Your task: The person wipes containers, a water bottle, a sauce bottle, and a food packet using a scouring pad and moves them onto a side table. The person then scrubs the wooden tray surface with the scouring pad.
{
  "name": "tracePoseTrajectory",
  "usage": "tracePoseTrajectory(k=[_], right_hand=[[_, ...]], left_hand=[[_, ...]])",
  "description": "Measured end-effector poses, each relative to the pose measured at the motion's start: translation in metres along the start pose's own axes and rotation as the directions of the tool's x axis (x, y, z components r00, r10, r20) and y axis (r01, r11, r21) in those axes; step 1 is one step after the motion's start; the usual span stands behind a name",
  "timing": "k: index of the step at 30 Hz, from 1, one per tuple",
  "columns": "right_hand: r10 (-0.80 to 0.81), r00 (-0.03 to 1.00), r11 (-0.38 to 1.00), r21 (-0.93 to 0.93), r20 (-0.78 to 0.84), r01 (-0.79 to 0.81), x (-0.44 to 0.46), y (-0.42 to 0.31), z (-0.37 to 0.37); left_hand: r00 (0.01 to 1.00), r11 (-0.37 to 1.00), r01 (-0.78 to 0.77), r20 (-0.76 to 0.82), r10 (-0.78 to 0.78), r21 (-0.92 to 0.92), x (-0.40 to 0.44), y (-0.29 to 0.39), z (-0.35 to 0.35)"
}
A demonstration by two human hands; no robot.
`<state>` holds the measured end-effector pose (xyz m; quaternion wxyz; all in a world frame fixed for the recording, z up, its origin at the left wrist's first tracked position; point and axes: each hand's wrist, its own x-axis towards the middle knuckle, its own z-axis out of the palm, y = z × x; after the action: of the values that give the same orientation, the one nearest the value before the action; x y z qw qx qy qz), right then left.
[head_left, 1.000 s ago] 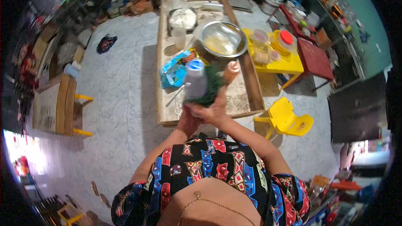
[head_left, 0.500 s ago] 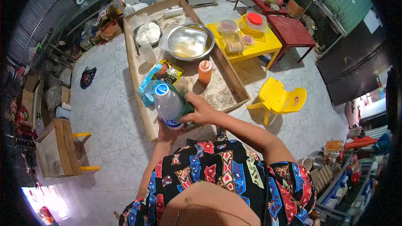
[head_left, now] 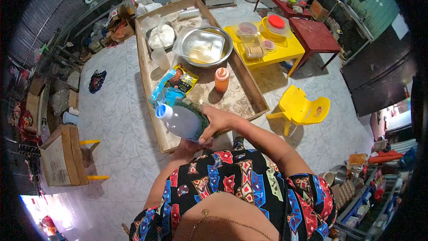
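Observation:
A clear plastic bottle with a blue cap (head_left: 178, 120) is tilted to the left over the near edge of a wooden tray table (head_left: 263, 107). My left hand (head_left: 188, 146) grips its lower end from below. My right hand (head_left: 217, 121) is wrapped round a dark green mesh cloth (head_left: 201, 118) pressed against the bottle's right side. Beyond them lie a blue plastic bag (head_left: 167, 94) and a black-and-yellow packet (head_left: 185, 78). An orange squeeze bottle (head_left: 221, 80) stands upright to the right of the packet.
On the tray table are a metal bowl (head_left: 223, 56), a bag of white material (head_left: 161, 36) and a translucent cup (head_left: 160, 58). A yellow table (head_left: 285, 52) with containers and a yellow chair (head_left: 301, 107) stand at the right; a wooden-topped stand (head_left: 62, 156) is at the left.
Since the earlier frames, the orange bottle has left my right hand and stands on the tray table. The clear bottle has tipped to the left, with my right hand and the mesh cloth against it.

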<state>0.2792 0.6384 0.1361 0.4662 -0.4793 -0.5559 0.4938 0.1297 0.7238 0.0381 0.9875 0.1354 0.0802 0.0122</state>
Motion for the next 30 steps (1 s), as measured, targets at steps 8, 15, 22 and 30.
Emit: tracePoseTrajectory(k=[8,15,22,30], right_hand=[[-0.022,0.835,0.988,-0.139,-0.55,-0.065,-0.019,0.043,0.016],[-0.277,0.634,0.955,-0.282,-0.722,0.095,-0.038,-0.01,-0.019],[-0.358,0.654,0.79,-0.59,-0.667,-0.17,-0.075,-0.027,-0.068],[-0.311,0.729,0.696,-0.669,-0.609,-0.262,-0.117,-0.049,-0.14]], left_hand=[[0.868,0.788,-0.346,-0.145,0.475,0.51,0.031,0.003,0.026],[0.877,0.863,-0.252,-0.274,0.395,0.438,0.053,-0.002,0.006],[0.784,0.75,-0.291,-0.301,0.542,0.594,0.092,-0.028,0.001],[0.85,0.722,-0.127,-0.3,0.432,0.68,0.159,-0.05,0.037]])
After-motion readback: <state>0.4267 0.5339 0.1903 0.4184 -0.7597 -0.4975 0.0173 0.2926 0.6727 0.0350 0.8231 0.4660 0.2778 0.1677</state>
